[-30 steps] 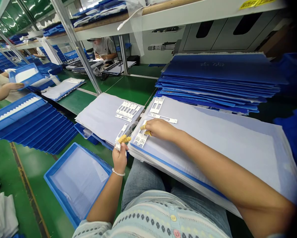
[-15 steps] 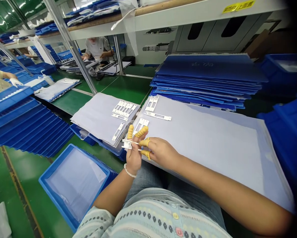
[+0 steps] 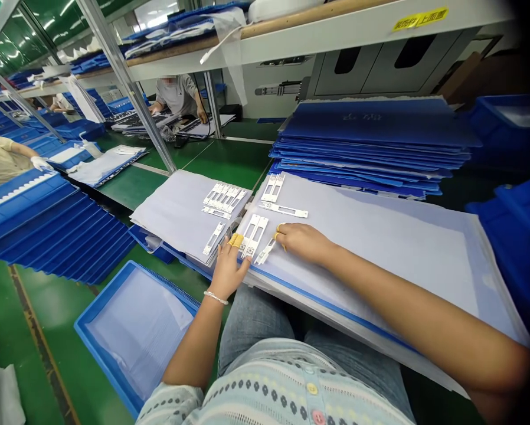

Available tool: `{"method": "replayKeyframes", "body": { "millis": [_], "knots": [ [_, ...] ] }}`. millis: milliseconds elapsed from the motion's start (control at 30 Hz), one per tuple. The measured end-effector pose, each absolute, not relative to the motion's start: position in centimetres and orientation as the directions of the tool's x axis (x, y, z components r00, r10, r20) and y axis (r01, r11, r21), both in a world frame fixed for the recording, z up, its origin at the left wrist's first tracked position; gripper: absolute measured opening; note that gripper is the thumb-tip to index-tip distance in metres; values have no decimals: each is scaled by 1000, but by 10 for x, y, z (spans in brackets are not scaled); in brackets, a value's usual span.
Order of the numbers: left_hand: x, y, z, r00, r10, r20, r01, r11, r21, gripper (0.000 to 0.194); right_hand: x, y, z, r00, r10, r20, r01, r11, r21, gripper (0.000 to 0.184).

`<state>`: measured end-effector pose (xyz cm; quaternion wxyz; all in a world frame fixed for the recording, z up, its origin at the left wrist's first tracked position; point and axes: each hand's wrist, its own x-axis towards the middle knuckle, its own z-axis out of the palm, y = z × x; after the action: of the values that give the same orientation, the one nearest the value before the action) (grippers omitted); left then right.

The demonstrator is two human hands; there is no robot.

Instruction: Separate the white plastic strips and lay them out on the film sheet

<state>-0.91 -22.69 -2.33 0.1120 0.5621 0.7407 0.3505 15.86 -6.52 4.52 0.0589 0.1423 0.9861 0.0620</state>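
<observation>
Handling these white punched frames (image 3: 252, 236) calls for a light touch. They look thin, flat and light, stiff along their long rails but liable to bend or snap at the narrow cross bars; whether they are plastic or metal is hard to tell. Their smooth faces may slide on the sheet, so the outer long edges seem the safest place to take hold, with the yellow finger cots (image 3: 235, 239) adding some grip.

The left hand (image 3: 227, 273) is open and holds nothing, its fingers spread low with their tips just beside one frame, which lies at 1 o'clock from the palm. The right hand (image 3: 303, 242) is loosely curled, not clenched. A narrow white strip (image 3: 265, 251) lies at 9 o'clock from it, with the strip's upper end at the fingertips, but whether those fingers are pinching it cannot be told.

A paired frame (image 3: 272, 187) and a slotted strip (image 3: 283, 209) rest around 12 o'clock from the right hand on the large pale sheet (image 3: 380, 265). At 12 o'clock from the left hand, a cluster of frames (image 3: 223, 198) lies on a second pale sheet (image 3: 167, 215).
</observation>
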Motion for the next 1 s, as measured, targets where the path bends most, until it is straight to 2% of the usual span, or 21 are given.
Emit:
{"method": "replayKeyframes", "body": {
  "millis": [200,533,833,1000],
  "knots": [
    [-5,-227,-25,-333,926,178,777,163,608,47,152,-67,30,-969,246,-26,241,962,127,24],
    [-8,-227,-27,-340,927,156,801,199,565,45,146,-63,26,-958,287,-19,284,956,74,23],
    [-16,-225,-25,-313,922,227,850,165,500,43,136,-61,36,-981,195,13,195,977,87,19],
    [-14,-212,-16,-256,924,283,895,116,430,47,161,-57,64,-970,241,36,244,961,133,19]
  ]
}}
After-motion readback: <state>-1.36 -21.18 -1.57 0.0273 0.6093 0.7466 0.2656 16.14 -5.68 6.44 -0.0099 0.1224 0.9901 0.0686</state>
